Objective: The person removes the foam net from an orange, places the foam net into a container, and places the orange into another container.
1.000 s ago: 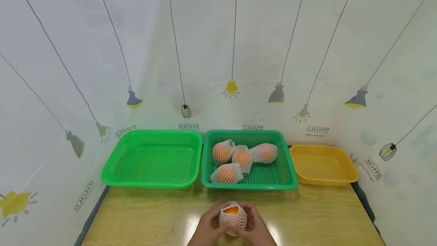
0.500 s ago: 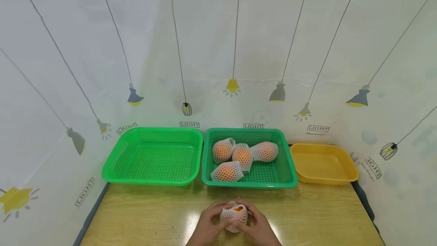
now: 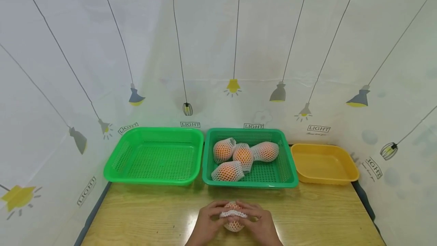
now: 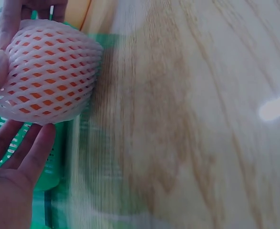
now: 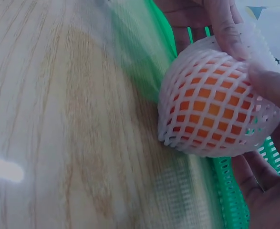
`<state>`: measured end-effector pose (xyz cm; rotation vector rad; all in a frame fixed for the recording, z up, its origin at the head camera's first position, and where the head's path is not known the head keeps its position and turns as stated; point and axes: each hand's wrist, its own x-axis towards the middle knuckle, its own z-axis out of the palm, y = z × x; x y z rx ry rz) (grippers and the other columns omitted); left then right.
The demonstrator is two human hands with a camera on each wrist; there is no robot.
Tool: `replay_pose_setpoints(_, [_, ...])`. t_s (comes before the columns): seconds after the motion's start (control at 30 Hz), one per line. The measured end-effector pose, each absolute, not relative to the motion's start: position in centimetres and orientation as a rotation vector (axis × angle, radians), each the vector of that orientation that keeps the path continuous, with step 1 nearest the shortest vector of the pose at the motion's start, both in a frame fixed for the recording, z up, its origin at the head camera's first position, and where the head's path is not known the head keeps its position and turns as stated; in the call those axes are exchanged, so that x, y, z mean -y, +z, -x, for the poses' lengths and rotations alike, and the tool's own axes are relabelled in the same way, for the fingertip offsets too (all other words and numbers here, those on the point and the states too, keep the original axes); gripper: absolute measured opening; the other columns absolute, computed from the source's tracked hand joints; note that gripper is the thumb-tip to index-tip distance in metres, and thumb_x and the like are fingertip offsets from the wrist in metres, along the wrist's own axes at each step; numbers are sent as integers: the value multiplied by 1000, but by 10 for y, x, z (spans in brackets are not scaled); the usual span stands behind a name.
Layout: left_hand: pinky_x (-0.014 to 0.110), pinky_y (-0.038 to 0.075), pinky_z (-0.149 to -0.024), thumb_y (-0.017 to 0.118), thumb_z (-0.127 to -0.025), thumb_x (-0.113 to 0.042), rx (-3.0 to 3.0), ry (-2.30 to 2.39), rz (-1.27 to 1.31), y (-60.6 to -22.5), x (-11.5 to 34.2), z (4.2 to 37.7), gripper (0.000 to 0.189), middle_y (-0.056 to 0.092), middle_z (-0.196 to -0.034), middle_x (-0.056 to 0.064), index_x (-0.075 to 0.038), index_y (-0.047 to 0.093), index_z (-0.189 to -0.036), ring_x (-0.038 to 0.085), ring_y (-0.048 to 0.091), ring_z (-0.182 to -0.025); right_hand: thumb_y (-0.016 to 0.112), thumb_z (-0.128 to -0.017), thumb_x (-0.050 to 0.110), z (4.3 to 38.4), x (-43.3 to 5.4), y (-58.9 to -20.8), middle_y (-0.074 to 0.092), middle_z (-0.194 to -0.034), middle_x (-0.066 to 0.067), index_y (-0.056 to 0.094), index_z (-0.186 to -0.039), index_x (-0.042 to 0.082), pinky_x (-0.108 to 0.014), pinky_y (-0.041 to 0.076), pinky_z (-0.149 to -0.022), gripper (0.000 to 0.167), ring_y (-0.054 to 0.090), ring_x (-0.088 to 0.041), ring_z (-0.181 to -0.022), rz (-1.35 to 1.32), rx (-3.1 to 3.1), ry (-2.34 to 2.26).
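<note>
An orange in a white foam net (image 3: 233, 226) is on the wooden table (image 3: 157, 215), low in the head view. My left hand (image 3: 208, 221) holds it from the left and my right hand (image 3: 261, 223) from the right. Fingers and thumbs of both hands pinch the net's edge, which lies as a white band across the top of the fruit. Orange skin shows through the mesh (image 4: 51, 71) in the left wrist view and on the netted fruit (image 5: 209, 107) in the right wrist view. Fingertips of the left hand (image 4: 11, 186) touch the net's side.
Behind the hands stands a dark green basket (image 3: 252, 185) with several netted oranges (image 3: 228, 172) in its left and back part. To its left is a bright green basket (image 3: 150, 181), to its right a yellow tray (image 3: 327, 180). A lamp-patterned wall covering (image 3: 211, 48) hangs behind.
The net's opening, through which bare orange skin showed a second ago, has narrowed and is now drawn together into a white band. Both hands have moved their fingers inward over the top.
</note>
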<state>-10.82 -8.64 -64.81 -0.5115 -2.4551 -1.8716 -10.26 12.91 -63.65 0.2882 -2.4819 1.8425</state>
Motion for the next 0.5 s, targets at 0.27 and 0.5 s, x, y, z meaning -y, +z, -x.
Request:
replay_pose_setpoints(0.27, [28,59,-93,82,-86,-27,2335,-1777,541,-648,82,109,19,74,-115,4,-16,82,-101,24,71,-108,86,-79,20,102,-119,-634,79,-107,7,84,-102,21,-24,59,-84,23,66,-10,-102,-389,2334,1708])
replay_pose_setpoints(0.5, [28,61,-85,79,-90,-16,2253,-1742,560,-648,79,110,10,73,-107,2,-17,81,-99,14,71,-99,84,-80,10,99,-114,-628,78,-95,10,83,-103,21,-24,56,-80,25,64,-9,-94,-351,2292,1656])
